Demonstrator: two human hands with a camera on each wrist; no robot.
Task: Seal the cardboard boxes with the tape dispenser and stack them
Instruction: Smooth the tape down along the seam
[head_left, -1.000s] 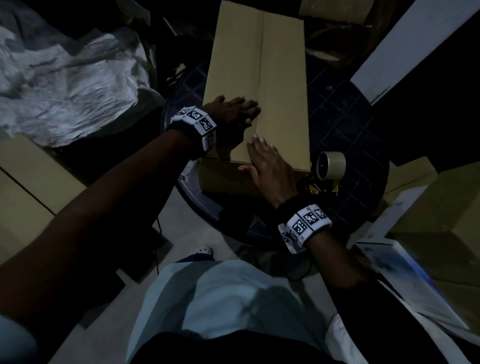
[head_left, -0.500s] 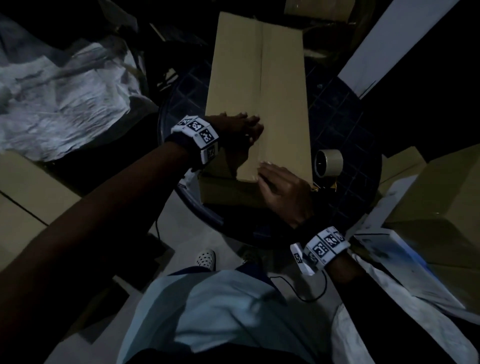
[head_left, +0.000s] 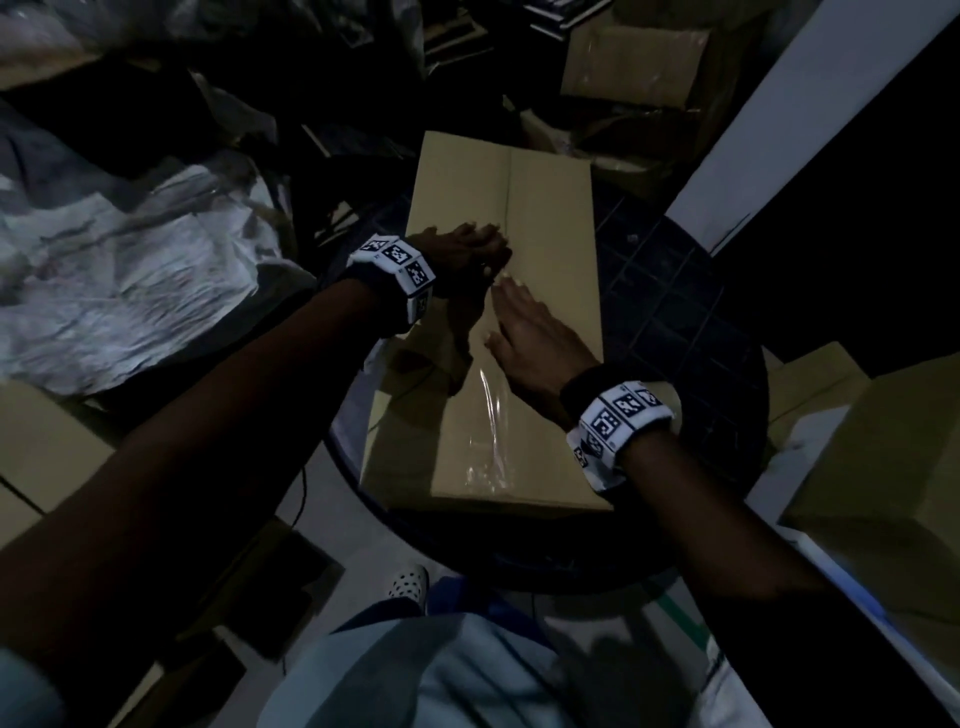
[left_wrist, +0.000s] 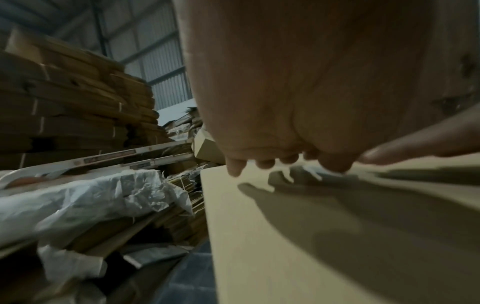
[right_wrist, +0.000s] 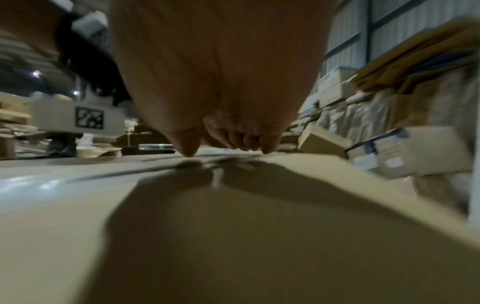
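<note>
Box (head_left: 550, 218) is sitting mid-frame on the round table (head_left: 675, 291); both hands are lying flat, gripping nothing; left hand (head_left: 462, 254) is pinning the flaps, right hand (head_left: 535, 338) is probably smoothing the tape (head_left: 488, 415) along the seam.

No readable words or numbers anywhere. The white wristbands (head_left: 399, 258) on both wrists carry black square fiducial codes, patterns only. To the right of the right hand (right_wrist: 223, 127), a white-and-blue printed carton (right_wrist: 374, 152) bears labels too blurred to read. Left of the left hand (left_wrist: 285, 144), a long pale strip (left_wrist: 109, 158) carries unreadable print.
</note>
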